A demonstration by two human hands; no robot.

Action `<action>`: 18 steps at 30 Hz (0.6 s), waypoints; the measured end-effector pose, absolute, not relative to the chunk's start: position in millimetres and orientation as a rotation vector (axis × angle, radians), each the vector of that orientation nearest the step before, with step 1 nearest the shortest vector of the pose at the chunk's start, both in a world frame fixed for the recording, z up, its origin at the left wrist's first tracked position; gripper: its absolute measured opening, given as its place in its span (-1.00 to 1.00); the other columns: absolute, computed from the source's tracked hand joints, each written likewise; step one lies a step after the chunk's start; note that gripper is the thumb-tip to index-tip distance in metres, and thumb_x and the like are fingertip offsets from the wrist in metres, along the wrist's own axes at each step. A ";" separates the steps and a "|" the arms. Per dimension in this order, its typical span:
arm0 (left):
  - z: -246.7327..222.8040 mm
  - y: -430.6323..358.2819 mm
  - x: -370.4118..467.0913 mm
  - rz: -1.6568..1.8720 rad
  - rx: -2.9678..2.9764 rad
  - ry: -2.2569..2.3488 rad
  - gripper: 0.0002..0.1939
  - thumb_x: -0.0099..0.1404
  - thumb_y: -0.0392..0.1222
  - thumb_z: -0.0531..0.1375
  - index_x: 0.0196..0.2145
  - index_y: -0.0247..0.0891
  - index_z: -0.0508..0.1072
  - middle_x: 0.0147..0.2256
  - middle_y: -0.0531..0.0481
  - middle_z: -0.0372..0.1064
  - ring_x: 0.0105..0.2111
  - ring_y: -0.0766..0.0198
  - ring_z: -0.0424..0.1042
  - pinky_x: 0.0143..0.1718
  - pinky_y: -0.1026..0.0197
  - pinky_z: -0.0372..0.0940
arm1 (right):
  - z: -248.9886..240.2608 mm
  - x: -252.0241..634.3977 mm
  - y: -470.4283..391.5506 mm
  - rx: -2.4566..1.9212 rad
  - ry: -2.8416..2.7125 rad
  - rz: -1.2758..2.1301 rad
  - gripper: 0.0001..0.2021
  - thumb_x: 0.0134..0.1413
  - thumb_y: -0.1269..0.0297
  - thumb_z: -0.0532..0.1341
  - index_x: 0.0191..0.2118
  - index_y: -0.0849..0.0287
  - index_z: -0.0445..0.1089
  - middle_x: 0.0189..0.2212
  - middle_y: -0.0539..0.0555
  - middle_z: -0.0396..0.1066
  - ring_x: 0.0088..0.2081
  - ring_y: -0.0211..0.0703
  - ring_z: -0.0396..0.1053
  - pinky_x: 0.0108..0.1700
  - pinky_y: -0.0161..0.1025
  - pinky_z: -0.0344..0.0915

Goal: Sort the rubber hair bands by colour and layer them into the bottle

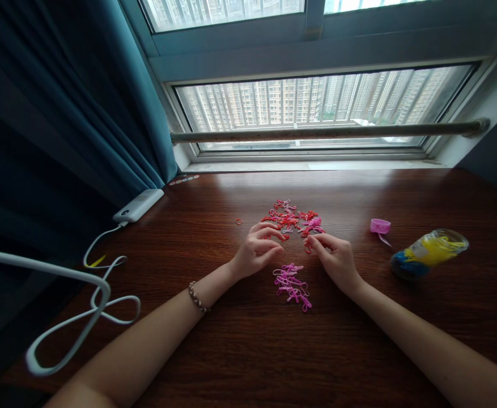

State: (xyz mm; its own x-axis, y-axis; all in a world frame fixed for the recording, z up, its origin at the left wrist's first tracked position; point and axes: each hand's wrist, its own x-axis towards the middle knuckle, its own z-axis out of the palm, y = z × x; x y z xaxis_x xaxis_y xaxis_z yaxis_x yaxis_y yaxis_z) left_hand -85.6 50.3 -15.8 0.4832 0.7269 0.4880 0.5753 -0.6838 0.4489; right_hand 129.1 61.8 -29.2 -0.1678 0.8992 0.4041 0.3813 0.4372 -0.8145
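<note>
On the dark wooden table lies a mixed pile of red and pink bands. A smaller pile of pink-purple bands is nearer to me, between my forearms. My left hand is at the mixed pile's near left side, its fingers apart and curved, with nothing seen between them. At the near right edge of that pile, my right hand pinches a small red band between thumb and forefinger. One single red band lies apart, left of the mixed pile.
To the right are a roll of pink tape and a tilted glass jar with yellow and blue contents. A white power bank with a looping white cable lies left, by the blue curtain. A metal bar crosses the window.
</note>
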 end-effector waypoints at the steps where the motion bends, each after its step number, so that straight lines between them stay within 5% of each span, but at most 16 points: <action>1: -19.1 52.3 -86.0 1.021 2.492 1.236 -0.83 0.23 -0.21 0.09 -0.37 -0.17 0.50 -0.19 -0.02 0.39 -0.03 0.16 0.21 0.07 -0.02 0.07 | -30.7 129.9 63.4 -1.130 -1.728 0.644 -0.76 0.08 0.21 0.08 -0.40 0.19 0.44 -0.45 0.08 0.45 -0.42 -0.17 0.36 -0.35 -0.27 0.26; 6: -32.8 58.6 -85.7 0.910 2.480 1.549 -0.79 0.24 -0.20 0.07 -0.19 -0.18 0.43 -0.10 -0.05 0.34 0.06 0.09 0.12 0.07 -0.10 0.01 | -38.8 134.6 73.5 -1.245 -1.730 0.433 -0.79 0.06 0.31 0.06 -0.26 0.17 0.42 -0.30 0.11 0.43 -0.24 -0.07 0.30 -0.20 -0.15 0.25; 18: -36.4 60.0 -85.8 0.948 2.482 1.512 -0.78 0.23 -0.32 0.05 -0.19 -0.23 0.40 -0.16 -0.10 0.35 -0.02 0.12 0.22 0.04 -0.09 0.07 | -57.4 134.6 85.4 -1.316 -2.060 0.135 -0.66 0.08 0.35 -0.01 -0.03 0.15 0.31 0.06 0.13 0.20 0.06 0.08 0.00 0.04 0.08 0.08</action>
State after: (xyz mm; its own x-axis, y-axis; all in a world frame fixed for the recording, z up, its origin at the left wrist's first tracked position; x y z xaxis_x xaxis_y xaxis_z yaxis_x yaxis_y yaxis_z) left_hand -85.8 60.0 -36.4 0.3198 0.8277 0.4611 0.7753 -0.5083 0.3748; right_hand 134.6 85.4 -57.4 -0.2582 0.8352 0.4856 0.7649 0.4838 -0.4254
